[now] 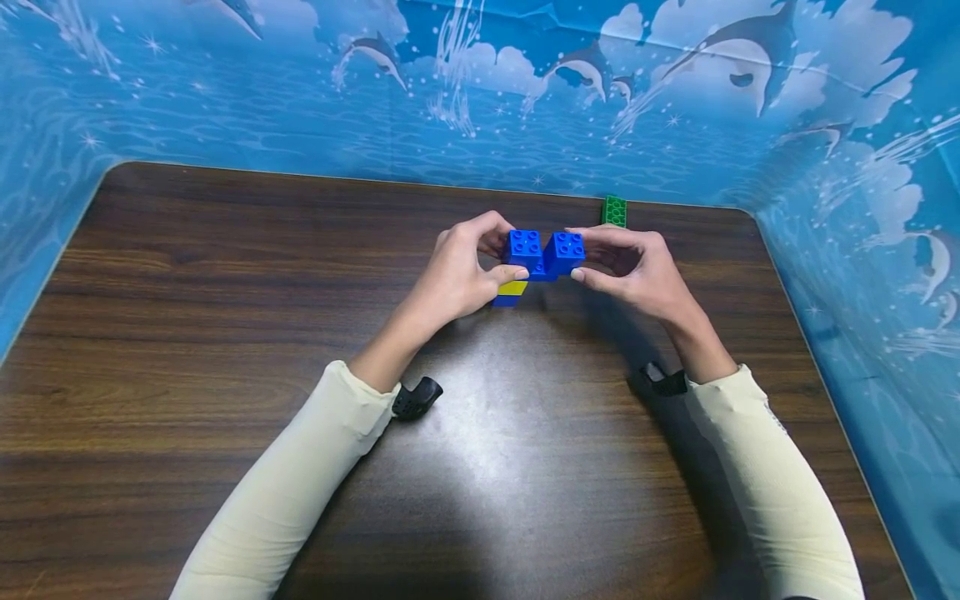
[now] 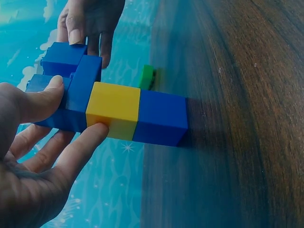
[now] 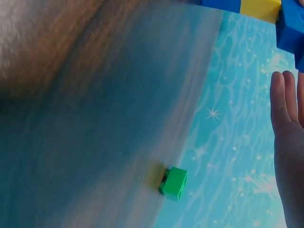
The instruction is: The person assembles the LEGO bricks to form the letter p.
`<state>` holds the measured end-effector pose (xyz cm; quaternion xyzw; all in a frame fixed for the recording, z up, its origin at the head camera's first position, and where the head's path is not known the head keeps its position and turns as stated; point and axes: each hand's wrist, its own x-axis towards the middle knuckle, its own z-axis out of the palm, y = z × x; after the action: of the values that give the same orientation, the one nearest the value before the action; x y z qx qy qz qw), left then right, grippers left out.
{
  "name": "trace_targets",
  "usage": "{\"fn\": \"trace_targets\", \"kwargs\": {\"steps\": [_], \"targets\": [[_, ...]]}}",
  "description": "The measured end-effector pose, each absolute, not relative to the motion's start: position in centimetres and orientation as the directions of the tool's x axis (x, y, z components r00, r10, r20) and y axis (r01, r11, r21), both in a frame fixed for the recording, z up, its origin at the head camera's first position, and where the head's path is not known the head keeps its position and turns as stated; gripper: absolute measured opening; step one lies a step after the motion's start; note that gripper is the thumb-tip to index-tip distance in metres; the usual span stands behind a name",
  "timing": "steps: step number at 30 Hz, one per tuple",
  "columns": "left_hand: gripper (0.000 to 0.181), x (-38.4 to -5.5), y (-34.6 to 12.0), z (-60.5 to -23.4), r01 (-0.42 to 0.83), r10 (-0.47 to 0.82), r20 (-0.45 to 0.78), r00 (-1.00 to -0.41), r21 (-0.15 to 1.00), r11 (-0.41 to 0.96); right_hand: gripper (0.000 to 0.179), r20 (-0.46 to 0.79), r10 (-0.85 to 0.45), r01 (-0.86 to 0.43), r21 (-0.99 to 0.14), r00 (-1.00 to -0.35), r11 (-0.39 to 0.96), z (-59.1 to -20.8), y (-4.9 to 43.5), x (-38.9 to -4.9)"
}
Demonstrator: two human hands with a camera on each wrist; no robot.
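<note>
Bottom to top, the toy-brick stack has a blue brick [image 2: 162, 116], a yellow brick [image 2: 114, 104] and a longer blue brick [image 2: 84, 97] laid crosswise. On the long brick's left end sits a square blue brick [image 1: 523, 247]. My left hand [image 1: 467, 268] grips the stack there, thumb on the near side of the square brick and a fingertip against the yellow one. Between thumb and fingers, my right hand [image 1: 637, 265] pinches another square blue brick [image 1: 564, 252] at the long brick's right end. In the head view this brick tilts slightly, with a gap between the two square ones.
A green brick [image 1: 614, 212] lies by the far edge of the dark wooden table [image 1: 225, 333], just beyond my right hand. Behind the table and along its right side hangs a blue sheet [image 1: 300, 125] printed with dolphins.
</note>
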<state>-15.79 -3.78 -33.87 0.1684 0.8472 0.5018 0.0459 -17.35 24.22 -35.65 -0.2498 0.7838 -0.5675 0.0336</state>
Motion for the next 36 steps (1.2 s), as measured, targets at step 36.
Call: {"fn": "trace_targets", "kwargs": {"steps": [36], "targets": [[0.036, -16.0, -3.9, -34.3, 0.226, 0.33, 0.076, -0.941, 0.866, 0.445, 0.061, -0.075, 0.254, 0.238, -0.666, -0.964, 0.707, -35.9, 27.1, -24.1]]}}
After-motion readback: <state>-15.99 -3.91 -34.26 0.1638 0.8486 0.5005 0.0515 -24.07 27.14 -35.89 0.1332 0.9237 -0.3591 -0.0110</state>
